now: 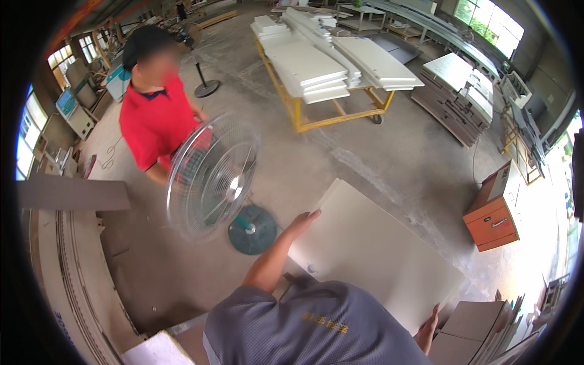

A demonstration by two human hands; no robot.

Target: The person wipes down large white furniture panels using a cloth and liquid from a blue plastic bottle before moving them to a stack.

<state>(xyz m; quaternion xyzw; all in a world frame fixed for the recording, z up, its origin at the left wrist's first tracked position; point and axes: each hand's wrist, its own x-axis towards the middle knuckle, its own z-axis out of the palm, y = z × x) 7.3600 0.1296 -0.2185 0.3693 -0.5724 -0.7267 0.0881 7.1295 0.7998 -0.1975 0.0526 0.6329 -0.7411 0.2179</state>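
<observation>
A large white board (371, 255) lies flat in front of my grey shirt, held between my two hands. At its far left corner a second edge shows, so there may be more than one board. My left hand (303, 223) grips the left edge, thumb on top and the other fingers mostly hidden beneath. My right hand (428, 326) is on the near right edge, partly hidden by my body, with its fingers bent against the board. A dark round spot (312, 268) marks the board's surface near my body.
A standing fan (213, 176) on a round dark base (252, 230) is left of the board. Behind it stands a person in a red shirt (152, 118). A yellow trolley (298, 115) bears stacked white panels. An orange cabinet (491, 222) and grey panels (471, 328) are at the right.
</observation>
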